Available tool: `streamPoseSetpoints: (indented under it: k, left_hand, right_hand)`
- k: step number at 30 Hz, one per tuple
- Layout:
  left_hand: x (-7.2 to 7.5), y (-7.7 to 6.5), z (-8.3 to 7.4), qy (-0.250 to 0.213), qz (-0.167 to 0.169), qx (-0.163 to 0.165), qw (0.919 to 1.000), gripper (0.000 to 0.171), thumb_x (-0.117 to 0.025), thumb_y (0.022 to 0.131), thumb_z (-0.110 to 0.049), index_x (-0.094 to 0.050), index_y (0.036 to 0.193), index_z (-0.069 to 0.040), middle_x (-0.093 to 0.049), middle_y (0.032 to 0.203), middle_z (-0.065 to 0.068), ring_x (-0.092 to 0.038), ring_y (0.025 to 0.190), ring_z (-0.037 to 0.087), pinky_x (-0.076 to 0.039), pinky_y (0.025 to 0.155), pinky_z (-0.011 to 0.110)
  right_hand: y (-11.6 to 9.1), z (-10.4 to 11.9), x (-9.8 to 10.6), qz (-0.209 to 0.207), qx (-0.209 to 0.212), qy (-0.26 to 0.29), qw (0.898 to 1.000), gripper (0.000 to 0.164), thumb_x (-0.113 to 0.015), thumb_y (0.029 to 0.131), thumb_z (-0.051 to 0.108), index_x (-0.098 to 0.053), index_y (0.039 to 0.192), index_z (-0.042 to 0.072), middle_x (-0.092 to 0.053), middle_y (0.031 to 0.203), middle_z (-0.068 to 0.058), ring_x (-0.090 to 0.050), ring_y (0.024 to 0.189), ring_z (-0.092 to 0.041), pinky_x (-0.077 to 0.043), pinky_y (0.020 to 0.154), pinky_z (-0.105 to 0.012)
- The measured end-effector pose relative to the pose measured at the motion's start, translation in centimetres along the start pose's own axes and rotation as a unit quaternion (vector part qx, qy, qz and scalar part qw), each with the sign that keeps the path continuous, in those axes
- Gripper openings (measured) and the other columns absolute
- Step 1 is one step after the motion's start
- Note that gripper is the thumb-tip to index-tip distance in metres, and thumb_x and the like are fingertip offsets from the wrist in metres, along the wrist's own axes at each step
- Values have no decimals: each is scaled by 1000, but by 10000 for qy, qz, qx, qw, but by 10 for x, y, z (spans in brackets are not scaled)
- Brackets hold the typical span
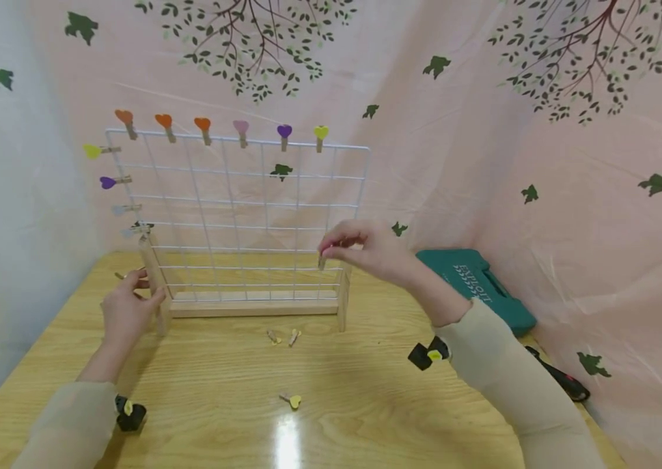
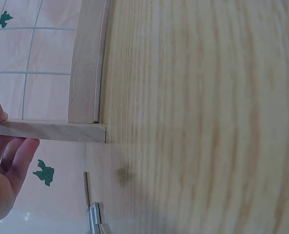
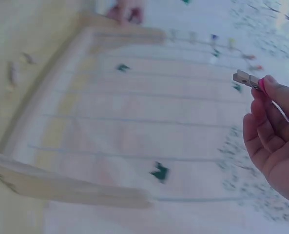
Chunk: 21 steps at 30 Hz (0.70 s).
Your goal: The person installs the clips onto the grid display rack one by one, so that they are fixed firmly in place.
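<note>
My left hand [image 1: 127,306] grips the left wooden post [image 2: 61,132] of a stand, thumb on one side and fingers on the other. The stand carries an upright white wire grid [image 1: 345,146]. In front of the grid's right side, my right hand [image 1: 374,251] pinches a small wooden clothespin [image 3: 246,79] by its pink end, its free end pointing away from the fingers. Heart-topped clothespins line the grid: an orange one [image 1: 202,124] and several others along the top, and a purple one [image 1: 107,182] among several down the left edge.
Loose clothespins lie on the table, two before the stand, one [image 1: 293,337] among them, and a yellow-heart one [image 1: 292,400] nearer. A teal case [image 1: 477,286] and a black-and-red tool [image 1: 565,380] lie at right. A metal tool [image 2: 94,217] lies beyond the left post.
</note>
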<state>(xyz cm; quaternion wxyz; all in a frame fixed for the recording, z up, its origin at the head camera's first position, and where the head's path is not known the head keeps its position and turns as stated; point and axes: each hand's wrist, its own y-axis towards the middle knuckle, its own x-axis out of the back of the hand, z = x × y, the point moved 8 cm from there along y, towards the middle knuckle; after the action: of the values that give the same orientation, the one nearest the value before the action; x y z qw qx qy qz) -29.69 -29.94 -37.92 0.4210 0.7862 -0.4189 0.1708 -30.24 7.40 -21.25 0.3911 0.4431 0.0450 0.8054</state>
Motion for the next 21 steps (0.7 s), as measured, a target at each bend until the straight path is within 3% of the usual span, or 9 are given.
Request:
streamPoseSetpoints:
  k: [6,11,15,21]
  left_hand:
    - [1,0,-2,0,-36,-33,10000,36,-64,78,-11,-56,108,4,-64,90,25,-60,58,29,-38,44,18]
    - [2,0,-2,-50,-52,-15,10000,35,-64,77,-10,-56,108,5,-64,89,25,-59,58,29,-38,43,16]
    - [3,0,-3,-19,-57,-19,10000,36,-64,77,-11,-56,108,5,-64,89,25,-60,59,30,-38,43,17]
    - [3,-1,-4,3,-104,-63,9999,35,-65,77,-11,-57,108,4,-64,88,24,-60,58,30,-38,43,16]
  right_hand:
    - [22,47,68,-1115,324,-340,9927,15,-60,82,2,-64,95,-5,-65,91,-14,-60,79,-14,-48,75,-23]
    - [37,69,103,-1859,320,-892,9780,15,-61,81,1,-64,93,-8,-65,92,-18,-59,81,-12,-47,80,-23]
    - [49,67,119,-2148,264,-1398,9662,15,-63,81,5,-66,91,-5,-67,91,-14,-59,80,-12,-46,78,-20]
    - [67,40,134,-2133,256,-1937,9572,17,-64,81,18,-70,91,7,-68,90,-1,-55,77,-3,-45,74,-17]
